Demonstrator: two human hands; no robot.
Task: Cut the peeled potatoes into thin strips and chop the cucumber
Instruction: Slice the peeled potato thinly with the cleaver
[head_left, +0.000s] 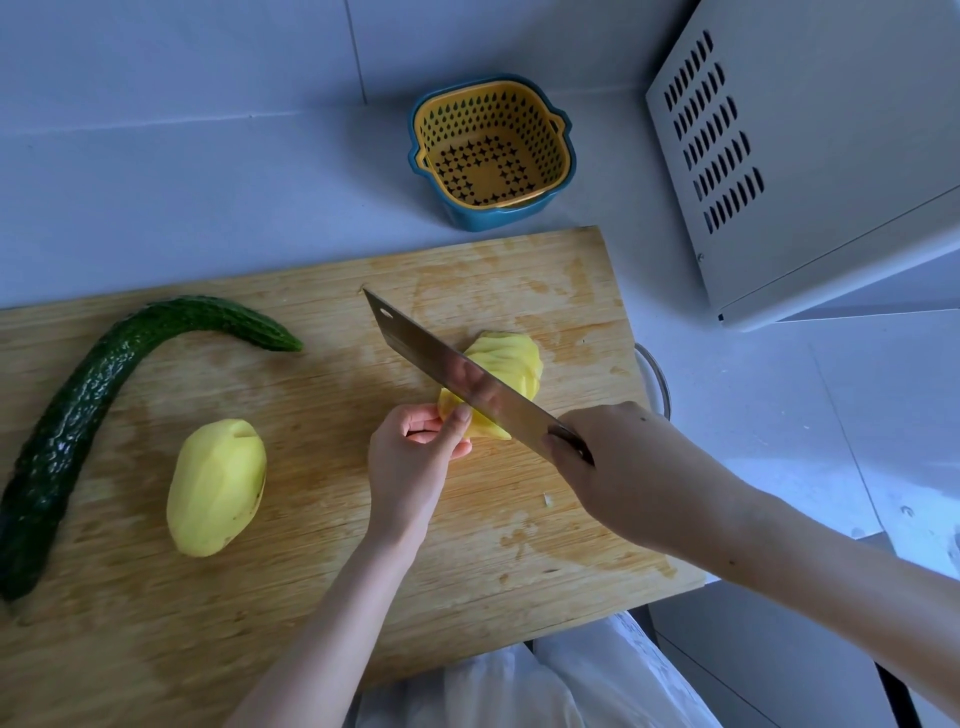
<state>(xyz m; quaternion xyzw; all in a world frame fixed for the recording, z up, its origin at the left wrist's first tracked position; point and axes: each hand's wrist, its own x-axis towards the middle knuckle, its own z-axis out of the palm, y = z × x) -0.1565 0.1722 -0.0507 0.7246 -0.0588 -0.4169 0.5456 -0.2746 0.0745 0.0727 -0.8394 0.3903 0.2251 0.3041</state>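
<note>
On the right half of the board (311, 597) lies the sliced potato (511, 358), its thin slices fanned and leaning together. The left hand (410, 462) holds its near end, with the fingers curled under and the thumb pressed against the cut face. The knife (431, 353) stands edge-down across the potato, just beyond those fingertips, its flat side touching the thumb. The right hand (623, 467) is wrapped tight round the handle at the board's right edge. A whole potato (215, 488) rests nearer the board's middle, well apart from both hands, and the curved cucumber (78, 415) runs along the board's left side. Behind the board's far edge a blue bowl (498, 221) holds a yellow strainer (540, 130) nested inside it.
</note>
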